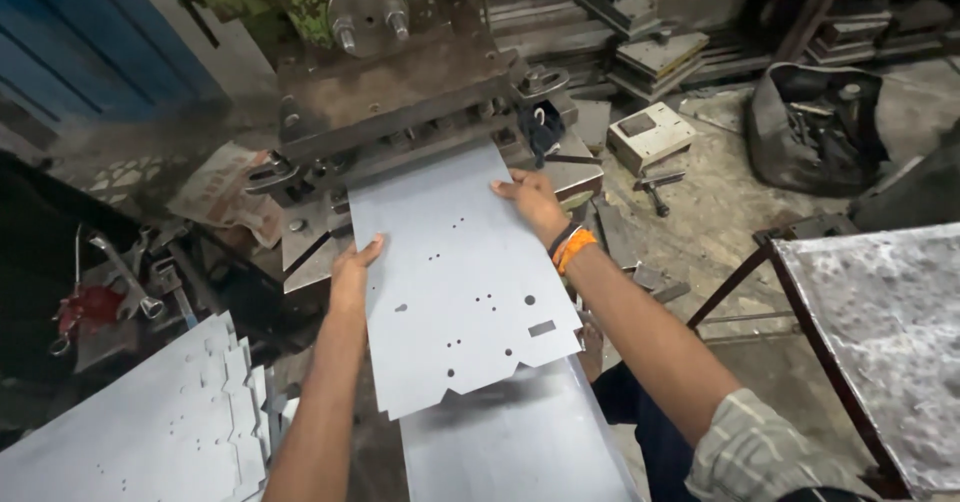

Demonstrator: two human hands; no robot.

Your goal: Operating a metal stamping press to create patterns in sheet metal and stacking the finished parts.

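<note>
A flat grey metal sheet (460, 272) with punched holes and a notched near edge lies with its far end under the die of a heavy press (400, 92). My left hand (352, 267) grips the sheet's left edge. My right hand (530, 200), with orange and black bands at the wrist, presses on the sheet's right edge near the die. A second plain sheet (510, 442) lies beneath, closer to me.
A stack of similar punched sheets (150, 432) sits at lower left. Wrenches (130, 277) lie on a bench to the left. A metal-topped table (880, 342) stands at right. Scrap pieces, a white box (650, 132) and a dark bag (815, 127) litter the floor.
</note>
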